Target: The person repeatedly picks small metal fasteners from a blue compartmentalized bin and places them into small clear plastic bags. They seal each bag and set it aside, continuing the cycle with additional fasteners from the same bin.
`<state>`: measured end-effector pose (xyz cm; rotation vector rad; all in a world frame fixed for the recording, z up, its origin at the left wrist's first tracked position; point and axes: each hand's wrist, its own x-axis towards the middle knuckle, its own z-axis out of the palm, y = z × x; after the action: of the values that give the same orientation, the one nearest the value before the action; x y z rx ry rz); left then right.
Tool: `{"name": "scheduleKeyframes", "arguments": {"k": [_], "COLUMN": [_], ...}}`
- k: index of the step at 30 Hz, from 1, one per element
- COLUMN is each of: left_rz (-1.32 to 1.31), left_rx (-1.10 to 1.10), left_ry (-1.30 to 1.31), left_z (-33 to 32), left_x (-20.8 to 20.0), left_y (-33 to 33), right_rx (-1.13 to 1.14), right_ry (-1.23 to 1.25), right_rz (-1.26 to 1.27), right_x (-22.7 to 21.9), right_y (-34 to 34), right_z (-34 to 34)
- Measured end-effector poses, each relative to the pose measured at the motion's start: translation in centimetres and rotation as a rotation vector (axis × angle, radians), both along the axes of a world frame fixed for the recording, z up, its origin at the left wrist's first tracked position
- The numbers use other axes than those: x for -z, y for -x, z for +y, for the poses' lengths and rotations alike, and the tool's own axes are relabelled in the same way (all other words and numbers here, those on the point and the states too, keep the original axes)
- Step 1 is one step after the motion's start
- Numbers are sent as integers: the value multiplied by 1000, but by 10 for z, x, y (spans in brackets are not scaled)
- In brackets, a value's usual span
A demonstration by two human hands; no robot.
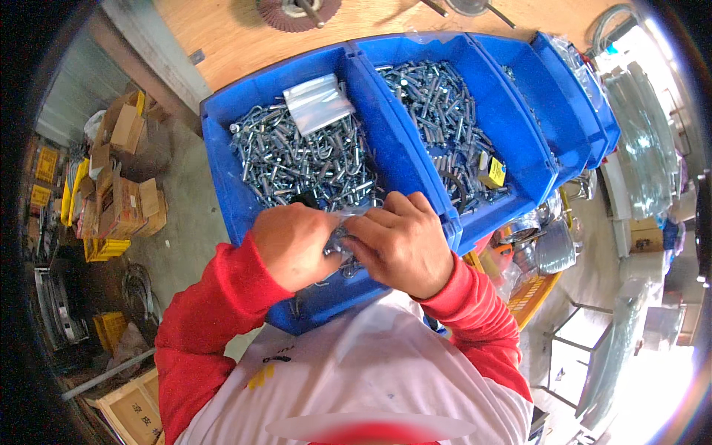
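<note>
The left hand (291,245) and right hand (400,243) are almost closed, pinching a small clear plastic bag (339,242) low over the blue plastic bin (220,159) of silver metal hooks (297,165) — better to hold its edges evenly, so loose pieces fall inside.

From here I see bins (374,122) in a row, metal hooks (297,167) in the leftmost, a packet (319,104) on them, the desk (222,33) behind, cardboard boxes (122,208) left, a crate (532,300) right.
</note>
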<state>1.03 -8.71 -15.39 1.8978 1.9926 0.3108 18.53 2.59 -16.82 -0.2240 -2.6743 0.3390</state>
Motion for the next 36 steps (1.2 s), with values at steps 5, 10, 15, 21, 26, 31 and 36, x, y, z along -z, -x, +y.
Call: {"name": "scheduleKeyframes", "arguments": {"k": [5,10,15,21,26,31,36], "left_rz": [85,108,109,48,-86,-31,-98], "left_rx": [74,105,93,80,114,74,77], "left_ry": [146,147,169,162,141,260,173], "left_z": [-3,24,25,23,30,40,39], "left_x": [-33,-20,-3,-7,-16,-3,6], "left_y": [-6,-3,-12,-22,-14,-10,-8], "right_rx": [-97,-200,-136,-78,-181,-178,-180], "right_ry": [12,174,29,71,163,51,126], "right_rz": [90,31,-34,28,-54,-71,-89], "right_x": [-2,7,23,21,10,15,21], "right_y": [-7,-24,-22,-16,-25,-19,-17], "right_z": [-4,17,26,28,34,38,38]}}
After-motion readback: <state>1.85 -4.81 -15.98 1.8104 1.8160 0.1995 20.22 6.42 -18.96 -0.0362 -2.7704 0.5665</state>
